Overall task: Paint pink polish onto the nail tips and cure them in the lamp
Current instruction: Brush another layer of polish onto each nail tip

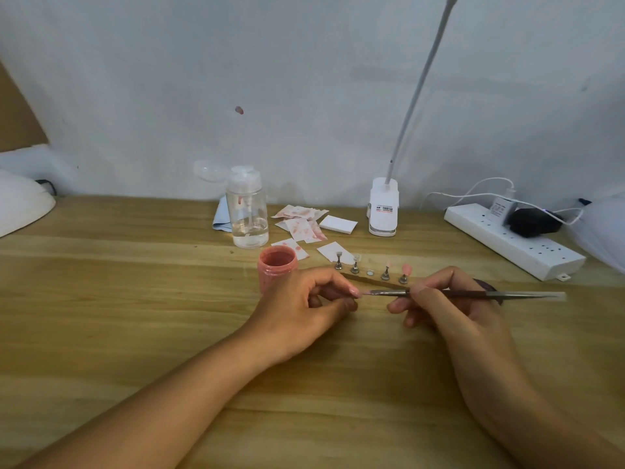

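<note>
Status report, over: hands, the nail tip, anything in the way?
Hands: left hand pinches a nail tip; right hand holds the brush, bristles at that tip. Open pink polish pot just behind left hand. Nothing blocking the brush.

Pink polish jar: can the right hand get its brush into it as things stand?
Probably yes. The jar stands open, but the left hand lies between it and the brush, so the right hand would have to pass over it.
</note>
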`<move>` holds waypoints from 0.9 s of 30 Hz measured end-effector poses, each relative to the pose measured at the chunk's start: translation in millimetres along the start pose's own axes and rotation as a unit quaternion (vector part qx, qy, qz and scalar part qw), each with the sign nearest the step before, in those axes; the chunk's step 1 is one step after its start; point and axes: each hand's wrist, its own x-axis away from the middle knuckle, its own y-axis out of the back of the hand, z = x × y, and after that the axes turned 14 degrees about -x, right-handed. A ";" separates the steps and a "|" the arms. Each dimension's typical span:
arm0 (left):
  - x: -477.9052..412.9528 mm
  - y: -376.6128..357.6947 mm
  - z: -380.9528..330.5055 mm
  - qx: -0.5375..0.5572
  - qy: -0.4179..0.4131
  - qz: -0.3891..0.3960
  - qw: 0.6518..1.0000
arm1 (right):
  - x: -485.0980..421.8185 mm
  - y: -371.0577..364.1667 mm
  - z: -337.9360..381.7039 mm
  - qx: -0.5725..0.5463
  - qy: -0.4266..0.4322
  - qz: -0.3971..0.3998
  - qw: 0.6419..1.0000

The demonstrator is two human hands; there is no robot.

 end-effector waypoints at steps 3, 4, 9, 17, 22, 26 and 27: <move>0.2 -0.4 -0.9 0.001 -0.002 0.002 1.000 | 1.3 -1.4 0.6 0.005 -0.005 0.014 1.000; 0.3 -0.2 -1.2 0.002 -0.003 0.001 1.000 | 1.0 -1.0 0.7 0.000 -0.005 0.011 1.000; -0.2 -0.2 -2.3 0.001 -0.004 -0.002 1.000 | -0.2 0.0 -0.2 -0.003 -0.002 0.002 1.000; 1.9 0.4 -4.8 0.011 -0.008 -0.001 1.000 | -0.1 1.6 -0.7 0.001 -0.002 0.017 1.000; 2.9 1.8 -4.3 0.010 -0.006 0.005 1.000 | -0.4 2.2 -2.5 0.012 0.002 0.026 1.000; 2.7 1.5 -3.9 0.010 -0.011 0.000 1.000 | -0.3 2.5 -3.0 0.013 0.010 0.031 0.999; 2.7 1.4 -3.7 0.010 -0.011 0.000 1.000 | -0.4 2.5 -2.9 0.012 0.011 0.032 0.999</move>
